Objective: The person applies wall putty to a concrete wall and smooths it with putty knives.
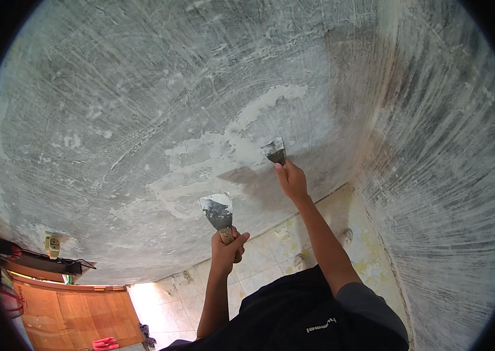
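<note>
My left hand is closed round the wooden handle of a wide putty knife, whose blade points up and carries white filler along its top edge. In my right hand is a second, smaller putty knife; its blade, smeared with white, lies at or close to the grey wall. Whether the blade touches the wall is hard to tell. Pale fresh filler spreads in an uneven patch to the left of and above the right-hand knife. A shadow falls below that patch.
A second wall meets this one in a corner at the right. Stained floor tiles run along the wall's foot. At lower left stand a wooden cabinet with a pink cloth and a wall socket with cables nearby.
</note>
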Demonstrator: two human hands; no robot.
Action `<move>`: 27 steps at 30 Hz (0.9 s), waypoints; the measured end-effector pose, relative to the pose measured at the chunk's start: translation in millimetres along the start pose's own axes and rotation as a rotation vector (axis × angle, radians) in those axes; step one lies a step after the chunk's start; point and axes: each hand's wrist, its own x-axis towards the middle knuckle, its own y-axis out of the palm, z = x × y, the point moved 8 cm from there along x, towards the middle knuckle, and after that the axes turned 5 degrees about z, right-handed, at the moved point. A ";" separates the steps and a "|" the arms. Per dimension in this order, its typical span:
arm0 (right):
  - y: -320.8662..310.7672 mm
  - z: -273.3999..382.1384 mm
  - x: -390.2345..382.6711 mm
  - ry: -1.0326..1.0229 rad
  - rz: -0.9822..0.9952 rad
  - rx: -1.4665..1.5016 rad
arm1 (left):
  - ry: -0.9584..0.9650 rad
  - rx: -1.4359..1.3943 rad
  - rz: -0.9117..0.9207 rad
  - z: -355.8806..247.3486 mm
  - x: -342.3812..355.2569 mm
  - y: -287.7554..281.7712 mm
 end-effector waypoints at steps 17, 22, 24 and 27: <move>-21.2 -21.1 -26.1 0.192 0.001 0.091 | -0.066 0.051 0.003 4.0 -2.8 3.3; -26.7 12.6 -3.3 0.070 -0.036 0.022 | -0.131 0.047 0.025 4.6 -0.4 11.8; -29.4 -0.6 -11.9 0.037 -0.043 -0.080 | -0.101 0.046 0.029 5.9 4.3 18.4; -47.1 -28.9 -62.5 0.140 0.022 -0.032 | -0.101 0.023 0.039 12.7 15.0 23.8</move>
